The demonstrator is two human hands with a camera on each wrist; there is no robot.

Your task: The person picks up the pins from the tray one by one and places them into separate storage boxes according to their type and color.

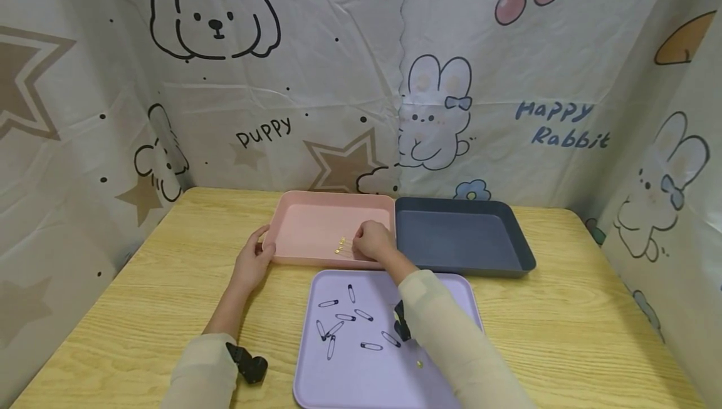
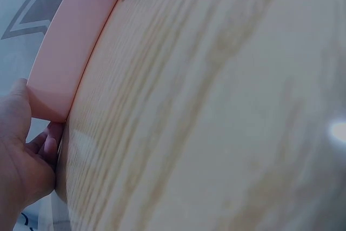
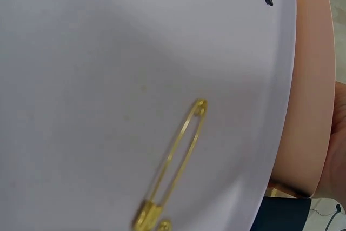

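Observation:
My left hand [image 1: 252,265] grips the near left corner of the pink tray [image 1: 316,215], thumb at the rim and fingers curled low by the corner in the left wrist view. Inside that tray's near right part is my right hand [image 1: 375,241], fingers pointing down; its fingertips and anything between them are hidden. Just left of it, several gold safety pins [image 1: 341,246] lie side by side. On the lilac tray [image 1: 303,371] are scattered several black-and-silver safety pins [image 1: 371,346]. A gold safety pin [image 3: 175,158] lies there too, beneath my right forearm, with another gold end beside it.
A dark grey-blue tray [image 1: 457,233] adjoins the pink tray's right side. All three trays sit on a wood-grain table [image 1: 564,327], the lilac one nearest me. Printed cloth [image 1: 338,83] hangs behind and at both sides.

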